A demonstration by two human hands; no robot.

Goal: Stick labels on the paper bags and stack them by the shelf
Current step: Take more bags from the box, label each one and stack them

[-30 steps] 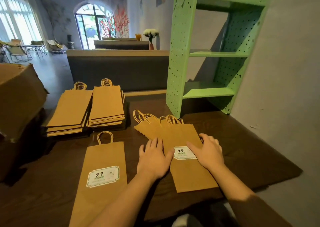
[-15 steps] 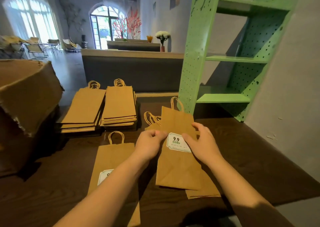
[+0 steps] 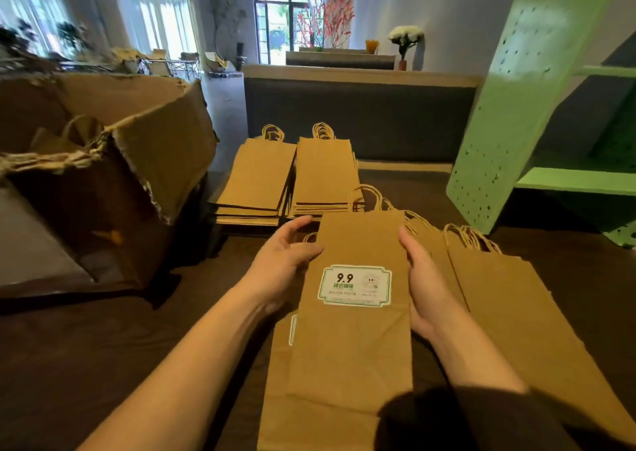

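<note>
Both hands clamp a labelled bag (image 3: 354, 354) by its long edges: the left hand (image 3: 284, 257) grips the left edge with the thumb on the front, and the right hand (image 3: 425, 282) grips the right edge, thumb along the front and fingers hidden behind. Its white label (image 3: 356, 285) reads 9.9 and faces up. The bag is above a second bag (image 3: 278, 375) lying flat on the dark table (image 3: 103, 364), whose own label shows only as a sliver. Just to the right lies a fanned pile (image 3: 516, 319) of bags, near the foot of the green pegboard shelf (image 3: 499, 123). Beyond the hands sit 2 stacks (image 3: 258, 182) of plain bags side by side, with a torn cardboard box (image 3: 144, 154) at the left
</note>
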